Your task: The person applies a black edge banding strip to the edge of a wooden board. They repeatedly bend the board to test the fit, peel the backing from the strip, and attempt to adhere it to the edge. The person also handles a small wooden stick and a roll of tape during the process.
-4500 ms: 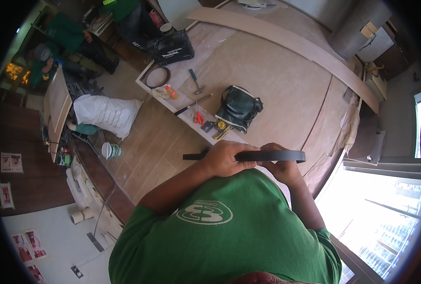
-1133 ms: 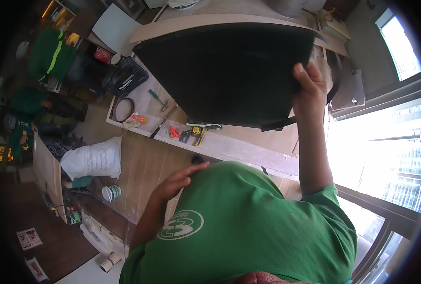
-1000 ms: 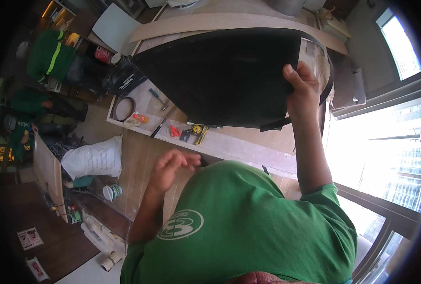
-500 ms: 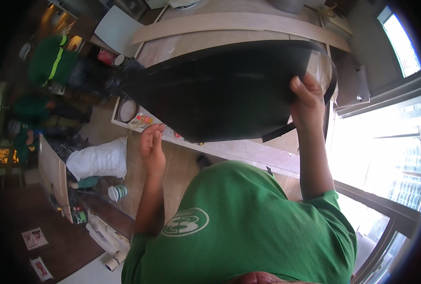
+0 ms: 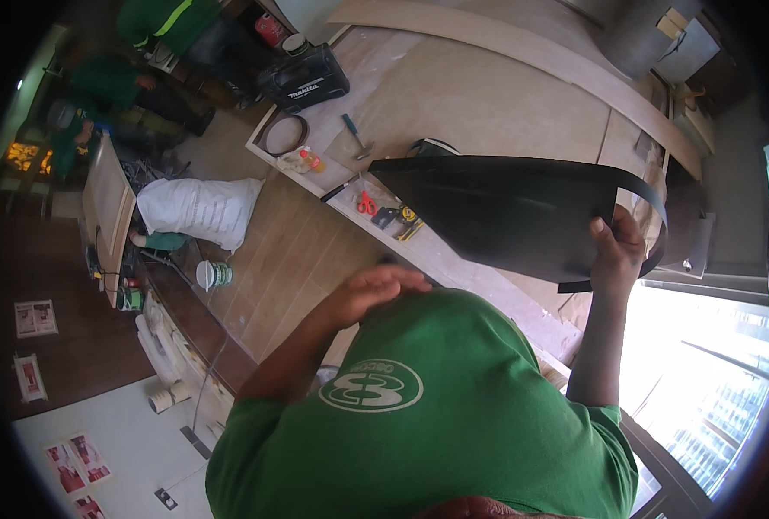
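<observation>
My right hand (image 5: 618,258) grips a large, bent black sheet (image 5: 505,212) by its right end, thumb on the near face. A narrow black strip (image 5: 648,197) curves round the sheet's right end, behind my fingers. The sheet slants over the pale worktable (image 5: 488,117), its pointed left end above the tools there; I cannot tell whether it touches the top. My left hand (image 5: 376,290) is empty, its fingers stretched out close to my green shirt, apart from the sheet.
On the table lie a hammer (image 5: 355,137), red scissors (image 5: 366,203), a yellow tape measure (image 5: 410,227), a coiled band (image 5: 283,135) and a black tool case (image 5: 305,78). A white sack (image 5: 201,212) and a bucket (image 5: 214,275) stand left. Co-workers (image 5: 172,22) are at the far left.
My left hand has drawn back from beside the sheet toward my shirt. The sheet appears farther right and lower in view, uncovering the hammer and scissors. My right hand keeps its hold.
</observation>
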The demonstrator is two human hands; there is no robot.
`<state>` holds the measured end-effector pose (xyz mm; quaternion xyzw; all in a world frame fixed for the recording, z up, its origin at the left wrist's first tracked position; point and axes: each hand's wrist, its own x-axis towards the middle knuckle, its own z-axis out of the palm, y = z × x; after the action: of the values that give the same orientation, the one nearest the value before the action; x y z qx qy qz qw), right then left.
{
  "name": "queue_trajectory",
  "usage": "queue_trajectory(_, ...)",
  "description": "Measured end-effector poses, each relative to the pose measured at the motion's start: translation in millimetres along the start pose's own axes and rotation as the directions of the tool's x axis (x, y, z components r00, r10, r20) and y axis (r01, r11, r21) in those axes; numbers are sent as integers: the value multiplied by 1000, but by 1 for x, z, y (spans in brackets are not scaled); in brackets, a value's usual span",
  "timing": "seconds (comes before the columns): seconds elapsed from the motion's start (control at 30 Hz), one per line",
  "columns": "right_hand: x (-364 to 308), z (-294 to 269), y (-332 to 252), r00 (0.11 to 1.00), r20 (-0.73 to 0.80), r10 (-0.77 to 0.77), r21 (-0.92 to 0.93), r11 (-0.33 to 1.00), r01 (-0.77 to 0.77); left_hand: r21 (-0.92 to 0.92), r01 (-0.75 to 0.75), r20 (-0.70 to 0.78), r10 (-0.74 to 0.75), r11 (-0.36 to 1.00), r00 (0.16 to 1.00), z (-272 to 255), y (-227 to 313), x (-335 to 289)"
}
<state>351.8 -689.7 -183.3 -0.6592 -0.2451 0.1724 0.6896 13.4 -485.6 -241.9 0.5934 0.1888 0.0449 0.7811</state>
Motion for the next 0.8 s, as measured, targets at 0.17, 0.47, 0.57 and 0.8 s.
queue_trajectory(0.17, 11, 12, 17, 998, 51, 34, 220, 974, -44, 250, 145, -420, -28, 958, 907, -33, -8, 15)
queue_trajectory(0.47, 48, 26, -2, 995, 76, 59, 526, 845, -90, 126, -398, -432, 411, 909, 802, -87, -19, 66)
queue_trajectory(0.57, 77, 25, 8, 989, 89, 116, 545, 826, -146, 126, -206, -342, 237, 971, 909, -89, 0, 69)
queue_trajectory(0.8, 162, 9, 46, 842, 471, 263, 365, 811, -457, 11, -127, -529, 114, 992, 841, -89, 45, 99)
